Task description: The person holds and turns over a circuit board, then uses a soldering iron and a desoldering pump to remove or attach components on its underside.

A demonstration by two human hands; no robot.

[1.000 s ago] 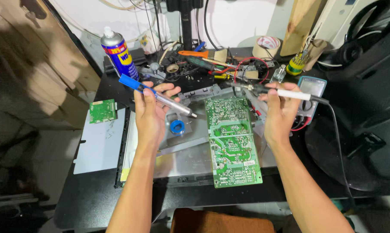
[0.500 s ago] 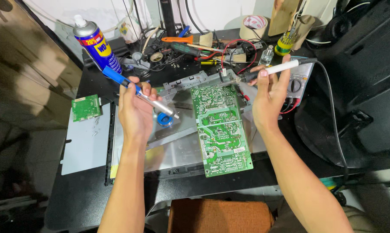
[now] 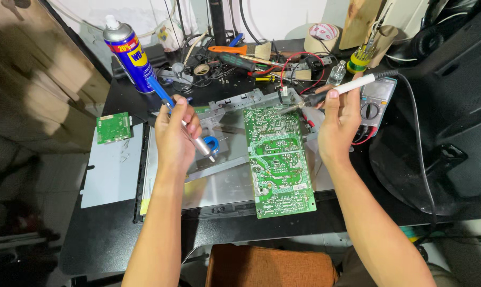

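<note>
The left hand (image 3: 177,134) has its fingers wrapped around a blue-handled metal desoldering pump (image 3: 184,125); the palm hides its middle. The right hand (image 3: 340,121) grips a white-handled soldering iron (image 3: 333,91), tip at the top edge of the green rectangular circuit board (image 3: 276,159).

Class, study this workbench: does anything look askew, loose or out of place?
Yes. Small screws lie scattered loose on the grey panel, beside the small green board. The big circuit board lies slightly askew on the metal chassis.

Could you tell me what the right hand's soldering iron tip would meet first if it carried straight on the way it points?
Probably the top edge of the large green circuit board; the right hand aims the white-handled soldering iron down-left there, though its height is unclear.
</note>
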